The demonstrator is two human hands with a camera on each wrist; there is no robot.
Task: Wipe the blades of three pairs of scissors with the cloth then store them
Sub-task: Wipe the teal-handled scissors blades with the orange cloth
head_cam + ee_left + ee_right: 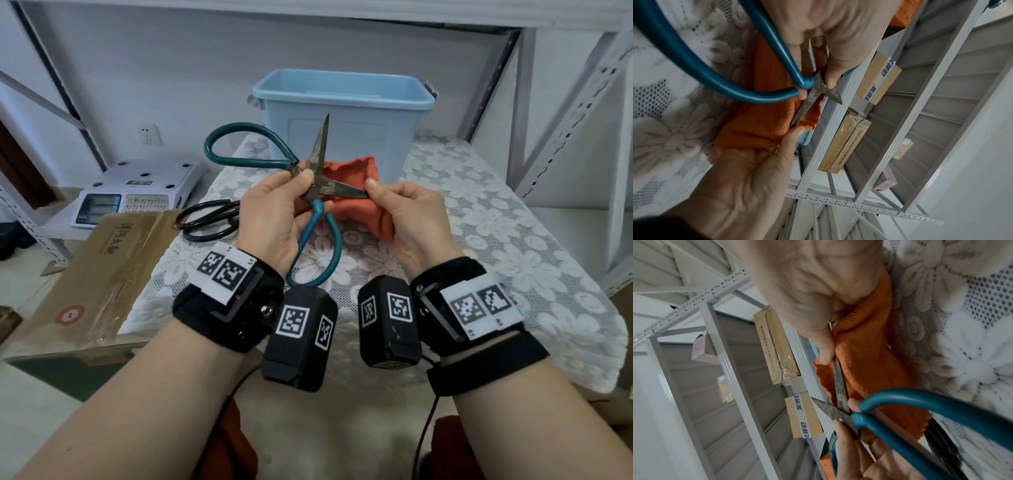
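The left hand (270, 212) grips the teal-handled scissors (310, 192) at the pivot, thumb and fingers curled round it, blades spread wide. The right hand (409, 219) pinches the orange cloth (356, 209) against the tip of the lower blade. Both are held above the worktop (479, 219), in front of the blue storage bin (346, 120). Black scissors (209, 221) lie left of the bin.

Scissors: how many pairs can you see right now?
2. The teal-handled scissors are held open in the left hand; black scissors lie on the tablecloth behind it. A third may be hidden.
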